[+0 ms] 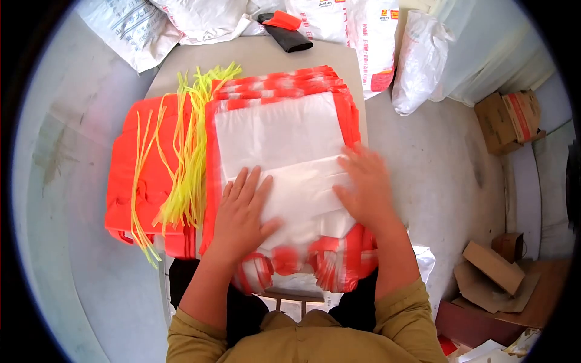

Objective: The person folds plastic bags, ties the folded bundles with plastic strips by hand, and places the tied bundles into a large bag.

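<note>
A stack of red and white plastic sheets or bags (275, 130) lies in front of me, its near end bunched toward my lap. My left hand (243, 215) rests on the left part of the top white sheet, fingers spread. On the right edge of the same sheet lies my right hand (366, 186), slightly blurred, its fingers apart. A folded layer of white film crosses the stack between both hands. Left of the stack, a bundle of yellow-green strips (190, 163) lies over a red fabric item (136, 175).
A beige table (181, 63) is under the stack. Beyond it are filled white sacks (209, 18), a black and red item (289, 36) and a white plastic bag (422, 60). Cardboard boxes (508, 121) stand at the right, with opened cardboard (496, 275) lower down.
</note>
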Demonstrator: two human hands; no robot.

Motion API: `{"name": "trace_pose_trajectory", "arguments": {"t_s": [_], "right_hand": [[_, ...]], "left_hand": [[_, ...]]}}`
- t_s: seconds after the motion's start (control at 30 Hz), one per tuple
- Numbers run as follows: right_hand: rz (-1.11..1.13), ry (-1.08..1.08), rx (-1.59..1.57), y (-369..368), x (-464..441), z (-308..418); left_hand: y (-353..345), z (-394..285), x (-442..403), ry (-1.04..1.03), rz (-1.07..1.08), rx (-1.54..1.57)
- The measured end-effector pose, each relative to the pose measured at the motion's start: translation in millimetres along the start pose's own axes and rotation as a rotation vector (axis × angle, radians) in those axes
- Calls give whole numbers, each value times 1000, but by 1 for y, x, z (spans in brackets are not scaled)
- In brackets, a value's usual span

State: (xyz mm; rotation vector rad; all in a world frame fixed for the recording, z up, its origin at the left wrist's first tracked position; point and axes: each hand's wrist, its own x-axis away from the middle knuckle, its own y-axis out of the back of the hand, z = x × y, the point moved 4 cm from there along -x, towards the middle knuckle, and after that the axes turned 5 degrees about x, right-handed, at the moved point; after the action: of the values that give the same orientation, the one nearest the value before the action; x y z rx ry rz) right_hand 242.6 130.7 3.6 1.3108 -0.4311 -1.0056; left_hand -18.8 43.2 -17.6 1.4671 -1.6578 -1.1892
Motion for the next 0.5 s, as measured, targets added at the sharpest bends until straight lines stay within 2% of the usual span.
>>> {"name": "trace_pose_trajectory", "arguments": {"t_s": [0.03, 0.13, 0.37, 0.5], "right_hand": [[29, 75, -103, 5, 1, 6], [195, 209, -80, -1, 8, 24], [110, 235, 1, -3, 10, 31], [35, 266, 83, -6, 10, 37]], "left_hand": [[1, -1, 0, 3, 4, 7], [6, -4, -3, 20, 26, 9], [12, -9, -4, 37, 46, 13], [17, -14, -4, -33, -5, 7]]}}
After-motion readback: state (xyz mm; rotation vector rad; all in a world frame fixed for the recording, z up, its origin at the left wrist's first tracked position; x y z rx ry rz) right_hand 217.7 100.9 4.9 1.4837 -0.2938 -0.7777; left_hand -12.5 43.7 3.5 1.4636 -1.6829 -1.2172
